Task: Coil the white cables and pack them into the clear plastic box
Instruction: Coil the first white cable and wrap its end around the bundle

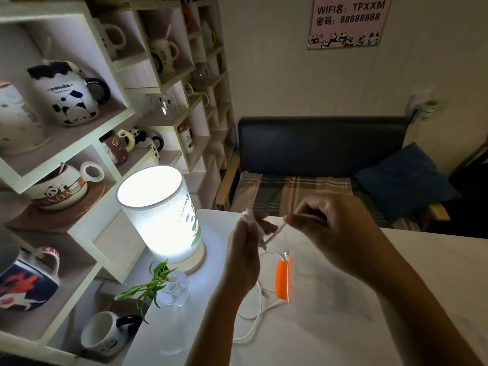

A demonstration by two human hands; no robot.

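Both hands are raised over the white table: the left hand has its fingers pinched on a bunch of white cable, and the right hand has its fingers closed on the strand's other end. Below the fingers stands the clear plastic box with its orange latch; what it holds cannot be told, while loose cable loops lie on the table beside it.

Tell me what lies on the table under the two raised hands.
Loose loops of white cable lie on the white table, beside the clear plastic box with an orange latch. The right hand and its forearm cover most of the box, so its contents cannot be seen.
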